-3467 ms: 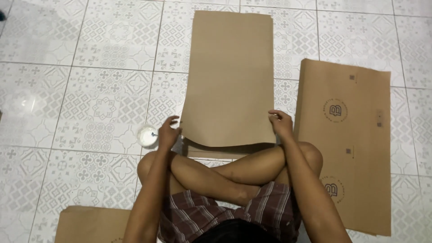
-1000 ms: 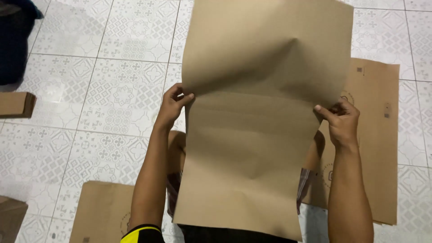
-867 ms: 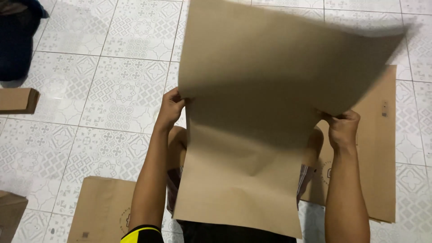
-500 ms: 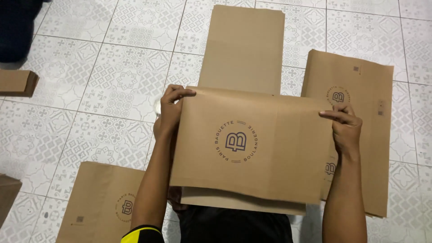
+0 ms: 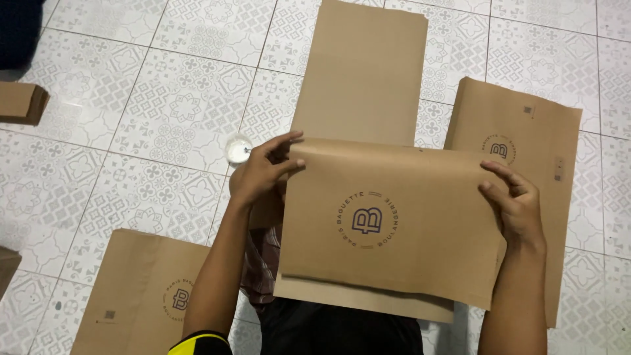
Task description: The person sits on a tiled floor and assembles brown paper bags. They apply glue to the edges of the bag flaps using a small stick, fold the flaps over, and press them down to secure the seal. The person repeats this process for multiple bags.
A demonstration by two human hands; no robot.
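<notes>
The person sits on the tiled floor (image 5: 131, 112) holding a folded brown paper sheet (image 5: 394, 223) over the lap, round printed emblem facing up, with the left hand (image 5: 259, 174) pinching its upper left corner, thumb on top, and the right hand (image 5: 519, 207) closed on its right edge, fingers curled over the front. A plain brown sheet (image 5: 361, 72) lies flat on the floor just beyond the held one, a printed stack (image 5: 526, 138) lies to the right and another (image 5: 138, 296) by the left elbow. A small white round tub (image 5: 238, 149) sits on the tiles just beside the left hand's fingers.
</notes>
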